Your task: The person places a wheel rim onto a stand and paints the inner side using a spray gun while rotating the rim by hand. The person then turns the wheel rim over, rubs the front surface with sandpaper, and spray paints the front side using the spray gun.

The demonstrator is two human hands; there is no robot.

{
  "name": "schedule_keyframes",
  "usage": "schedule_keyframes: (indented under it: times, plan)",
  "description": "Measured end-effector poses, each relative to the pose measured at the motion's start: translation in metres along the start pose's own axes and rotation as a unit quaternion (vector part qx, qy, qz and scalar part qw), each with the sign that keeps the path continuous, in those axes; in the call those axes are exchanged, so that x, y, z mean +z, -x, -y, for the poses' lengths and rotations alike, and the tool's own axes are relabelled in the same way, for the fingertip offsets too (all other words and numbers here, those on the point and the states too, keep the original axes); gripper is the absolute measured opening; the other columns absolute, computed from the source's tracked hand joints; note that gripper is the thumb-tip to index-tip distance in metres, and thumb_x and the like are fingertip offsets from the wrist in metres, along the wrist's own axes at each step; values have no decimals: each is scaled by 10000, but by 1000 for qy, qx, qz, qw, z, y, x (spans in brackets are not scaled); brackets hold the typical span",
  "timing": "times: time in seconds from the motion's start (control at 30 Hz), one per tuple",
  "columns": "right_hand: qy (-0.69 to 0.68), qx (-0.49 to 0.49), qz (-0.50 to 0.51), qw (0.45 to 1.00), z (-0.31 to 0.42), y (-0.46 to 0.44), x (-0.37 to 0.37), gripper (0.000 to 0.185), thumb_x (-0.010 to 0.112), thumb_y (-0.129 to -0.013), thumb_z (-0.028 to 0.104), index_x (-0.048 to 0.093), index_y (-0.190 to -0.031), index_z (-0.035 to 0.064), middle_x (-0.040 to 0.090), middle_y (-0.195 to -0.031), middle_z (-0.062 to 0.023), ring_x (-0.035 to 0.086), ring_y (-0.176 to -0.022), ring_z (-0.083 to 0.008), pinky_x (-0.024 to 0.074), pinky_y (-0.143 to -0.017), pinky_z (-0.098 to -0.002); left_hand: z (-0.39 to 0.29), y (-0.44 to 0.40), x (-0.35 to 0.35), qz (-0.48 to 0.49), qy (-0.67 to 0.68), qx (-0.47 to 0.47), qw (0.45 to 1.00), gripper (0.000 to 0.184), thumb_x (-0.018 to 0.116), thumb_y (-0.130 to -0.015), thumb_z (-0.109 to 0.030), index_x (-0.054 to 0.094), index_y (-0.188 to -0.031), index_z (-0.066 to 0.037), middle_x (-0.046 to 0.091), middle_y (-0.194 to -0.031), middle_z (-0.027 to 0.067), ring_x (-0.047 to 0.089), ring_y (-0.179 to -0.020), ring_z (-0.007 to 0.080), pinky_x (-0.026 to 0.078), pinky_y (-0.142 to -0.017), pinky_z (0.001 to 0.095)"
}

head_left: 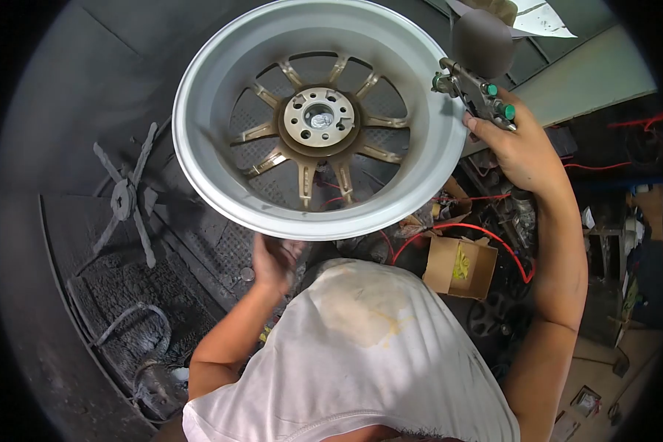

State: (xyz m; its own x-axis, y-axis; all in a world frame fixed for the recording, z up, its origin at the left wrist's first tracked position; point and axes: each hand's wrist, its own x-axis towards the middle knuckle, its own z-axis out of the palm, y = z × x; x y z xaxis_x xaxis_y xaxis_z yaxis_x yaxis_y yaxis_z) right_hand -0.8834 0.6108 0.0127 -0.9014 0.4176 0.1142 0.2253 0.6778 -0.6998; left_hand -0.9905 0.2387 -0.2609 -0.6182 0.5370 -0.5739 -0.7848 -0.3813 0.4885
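Note:
A large alloy wheel (pixel 435 158) with a pale silver rim and bronze-toned spokes faces me, its hub (pixel 339 136) near the middle. My right hand (pixel 519 151) is wrapped round a spray gun (pixel 473 88) with green knobs, beside the wheel's right edge. A dark, rounded cup (pixel 482 44) sits at the gun's top. My left hand (pixel 272 265) is at the wheel's lower edge, its fingers blurred and partly hidden by the rim. Whether it grips or only touches the rim I cannot tell.
A grey star-shaped stand (pixel 124 199) is at left, above a rough dark mat (pixel 136 295). An open cardboard box (pixel 482 269) with something yellow inside lies lower right, near a red hose (pixel 486 230). A pale panel edge (pixel 567 85) juts in at upper right.

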Motion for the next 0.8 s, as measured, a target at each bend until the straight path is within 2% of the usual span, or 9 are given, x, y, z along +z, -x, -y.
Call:
schedule_keyframes:
  times: [0.07,0.2,0.3,0.4,0.47,0.6,0.7,0.77,0.8]
  plan:
    - [-41,153,30,987,33,6,-4,358,648,-920,188,631,-1218,-9,647,-859,-40,560,-676,-120,470,-582,-300,20,19,6,13,0,-26,1000,607,427,-1021,-598,515,-1369,-107,581,-1345,74,623,-1135,256,515,-940,444]
    - [-5,80,33,996,9,-3,-6,380,659,-915,199,631,-1239,3,655,-865,-36,564,-678,-113,468,-557,-290,6,21,25,12,2,17,1000,627,416,-1028,-603,461,-1429,-123,540,-1405,70,585,-1205,280,486,-979,460]
    - [-57,182,53,980,17,-7,-9,403,679,-906,209,637,-1260,20,660,-865,-32,560,-666,-105,462,-540,-272,-27,3,26,-16,-78,14,997,636,421,-1025,-595,474,-1432,-109,532,-1425,92,508,-1302,271,397,-1101,479]
    - [-84,198,74,974,16,-7,-11,425,697,-897,210,640,-1278,32,660,-860,-25,556,-653,-101,459,-539,-260,-55,-19,9,-23,-128,35,991,597,428,-1043,-584,517,-1370,-92,619,-1290,55,580,-1133,226,468,-994,386]
    - [-97,200,32,975,0,-8,-7,288,728,-906,225,662,-1109,32,677,-837,-11,587,-696,-60,416,-512,-237,-69,-41,-6,-50,-152,61,985,591,439,-1045,-565,512,-1387,-88,623,-1296,60,581,-1164,247,469,-1016,407]
    - [-86,139,26,986,-23,-8,-4,293,725,-909,233,658,-1106,27,664,-838,-3,589,-705,-67,426,-538,-240,-104,-62,-6,-52,-137,129,981,580,473,-1046,-525,500,-1426,-87,617,-1339,76,572,-1254,293,459,-1081,455]
    - [-34,14,-7,999,-20,-10,-4,289,720,-913,235,654,-1102,26,640,-817,16,556,-676,-70,434,-574,-247,-114,-57,9,-68,-75,145,984,557,468,-1046,-510,522,-1408,-90,612,-1351,87,573,-1259,282,456,-1087,441]
    - [-50,173,36,983,7,-10,-11,317,648,-917,166,633,-1183,-7,655,-877,-47,557,-803,-159,456,-801,-317,-107,-57,7,-53,-53,152,986,558,467,-1043,-511,528,-1405,-91,612,-1354,89,575,-1259,277,456,-1087,436]
    - [-50,174,36,983,5,-10,-10,317,648,-917,166,633,-1183,-7,655,-877,-47,557,-803,-159,456,-801,-317,-94,-55,2,-82,-60,141,985,572,467,-1036,-522,526,-1408,-92,609,-1358,92,572,-1262,280,456,-1087,435]
